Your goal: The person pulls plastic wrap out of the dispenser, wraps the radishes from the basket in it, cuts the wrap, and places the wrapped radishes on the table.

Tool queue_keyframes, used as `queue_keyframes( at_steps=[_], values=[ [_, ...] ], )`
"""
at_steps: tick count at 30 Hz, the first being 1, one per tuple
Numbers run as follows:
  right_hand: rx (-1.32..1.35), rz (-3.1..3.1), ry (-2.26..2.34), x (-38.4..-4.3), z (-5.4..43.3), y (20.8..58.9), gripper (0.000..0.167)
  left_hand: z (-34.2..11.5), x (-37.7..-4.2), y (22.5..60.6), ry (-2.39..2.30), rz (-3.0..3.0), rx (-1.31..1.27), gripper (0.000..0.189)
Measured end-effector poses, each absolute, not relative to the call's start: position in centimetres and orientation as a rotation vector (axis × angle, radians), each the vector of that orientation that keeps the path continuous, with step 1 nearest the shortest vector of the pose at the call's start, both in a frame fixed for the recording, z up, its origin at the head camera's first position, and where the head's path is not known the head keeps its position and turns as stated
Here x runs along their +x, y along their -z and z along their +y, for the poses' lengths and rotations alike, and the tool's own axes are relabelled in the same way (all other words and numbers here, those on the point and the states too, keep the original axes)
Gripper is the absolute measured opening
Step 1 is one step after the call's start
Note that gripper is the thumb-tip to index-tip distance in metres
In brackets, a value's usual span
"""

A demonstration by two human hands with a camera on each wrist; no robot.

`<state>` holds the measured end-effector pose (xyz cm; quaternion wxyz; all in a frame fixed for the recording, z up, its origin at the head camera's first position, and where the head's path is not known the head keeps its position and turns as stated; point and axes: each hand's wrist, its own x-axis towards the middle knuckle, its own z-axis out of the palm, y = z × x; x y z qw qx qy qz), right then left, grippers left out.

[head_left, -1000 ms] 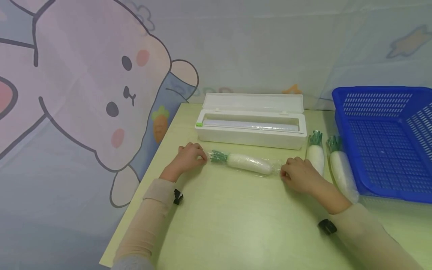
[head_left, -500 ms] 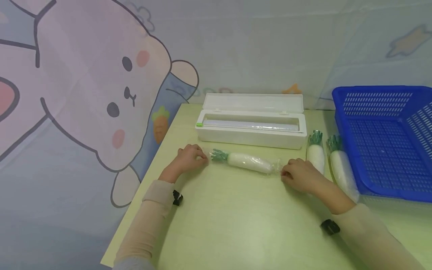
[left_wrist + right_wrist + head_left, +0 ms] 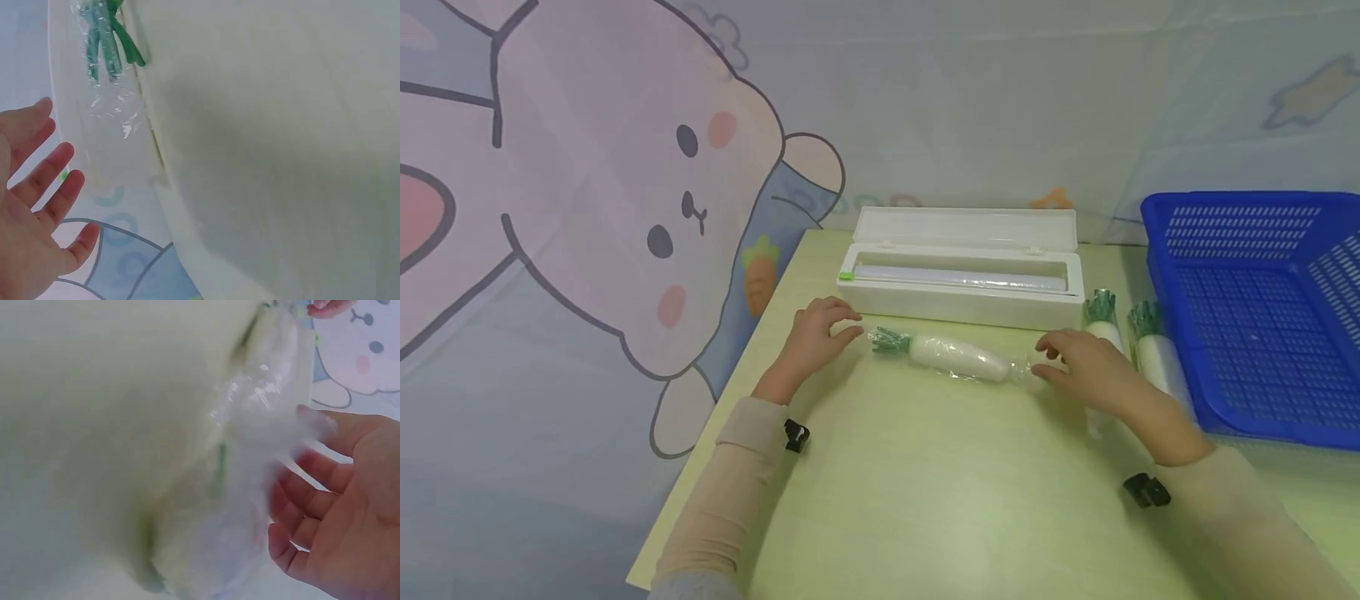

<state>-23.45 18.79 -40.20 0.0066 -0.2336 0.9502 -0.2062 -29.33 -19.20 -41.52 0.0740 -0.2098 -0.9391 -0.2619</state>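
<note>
A white radish [image 3: 958, 357] with green leaf stubs, wrapped in clear film, lies crosswise on the table. By its leafy end is my left hand [image 3: 814, 340], fingers spread and holding nothing. In the left wrist view the green stubs [image 3: 107, 50] and crinkled film end show beyond the parted fingers. My right hand [image 3: 1086, 367] is at the tapered end, thumb and fingers apart. The right wrist view, partly blurred, shows the right thumb overlapping the loose film [image 3: 262, 394]. Two more wrapped radishes lie on the right, the nearer one [image 3: 1105, 332] partly hidden by my right hand.
Behind the radish stands a white cling film box [image 3: 958, 304], lid raised, a film roll [image 3: 962, 277] inside. A blue plastic basket [image 3: 1187, 367] stands at the right. A cartoon-printed cloth [image 3: 962, 108] hangs behind the table [image 3: 925, 500].
Both hands have let go of the film ends and their fingers have opened. The left hand has shifted slightly up, the right hand slightly right. The radish stays nearly in place.
</note>
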Motion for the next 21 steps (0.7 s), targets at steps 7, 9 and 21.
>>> queue_keyframes(
  at_steps=[7, 9, 21],
  values=[
    [-0.832, 2.932, 0.636, -24.4, 18.1, 40.1, 0.057, -18.3, -29.7, 41.3, 0.533, -2.983, -0.799, 0.051],
    [-0.858, 2.9, 0.575, -24.8, 17.6, 40.6, 0.06, -18.2, -29.9, 41.4, 0.472, -3.03, -0.808, 0.053],
    [-0.853, 2.834, 0.525, -25.3, 16.8, 42.5, 0.029, -17.8, -31.4, 42.5, 0.537, -3.178, -0.762, 0.043]
  ],
)
